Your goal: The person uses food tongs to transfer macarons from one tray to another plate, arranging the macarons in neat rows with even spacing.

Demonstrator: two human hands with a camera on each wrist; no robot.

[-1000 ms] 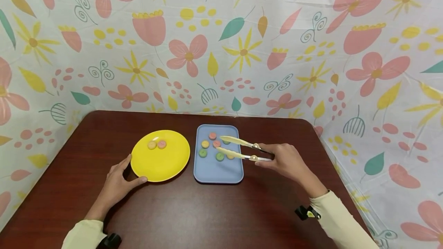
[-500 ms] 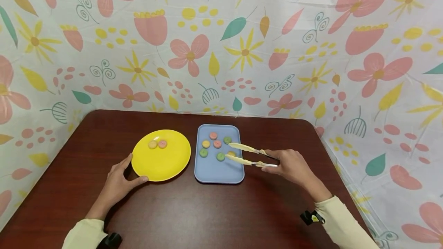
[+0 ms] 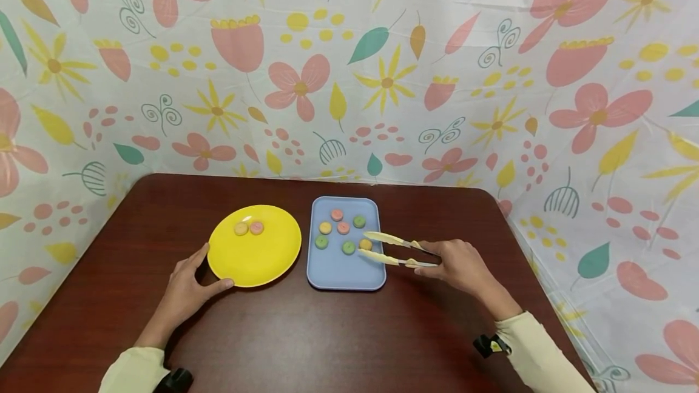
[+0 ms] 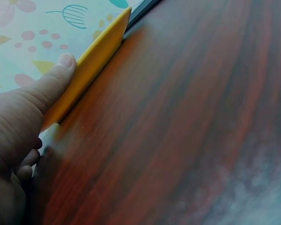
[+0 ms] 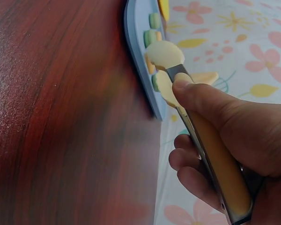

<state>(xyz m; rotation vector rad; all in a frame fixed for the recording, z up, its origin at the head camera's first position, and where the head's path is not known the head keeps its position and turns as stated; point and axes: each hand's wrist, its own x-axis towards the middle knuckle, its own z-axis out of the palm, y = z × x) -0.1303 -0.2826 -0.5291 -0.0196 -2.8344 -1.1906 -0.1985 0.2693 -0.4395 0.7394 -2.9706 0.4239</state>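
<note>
My left hand [image 3: 182,287] rests against the near left rim of the yellow plate [image 3: 262,265], thumb and forefinger spread along it. In the left wrist view, its thumb [image 4: 61,70] touches the plate's outer side [image 4: 91,63]. A yellow macaron [image 3: 241,228] and a pink macaron [image 3: 256,228] lie on this plate. My right hand [image 3: 461,267] holds kitchen tongs [image 3: 390,239] with cream tips and metal arms. Their tips stand apart over the blue tray's [image 3: 344,278] right side, either side of another yellow macaron [image 3: 366,245]. Whether they touch it, I cannot tell.
Several other macarons, including a green one [image 3: 348,248] and a pink one [image 3: 337,214], are spread over the tray. Plate and tray stand side by side on the dark wooden table [image 3: 284,338]. A flower-patterned sheet [image 3: 349,77] hangs behind the table.
The tongs and my right hand have moved right and slightly nearer, from over the tray's middle to the yellow macaron at its right. My left hand stays at the plate.
</note>
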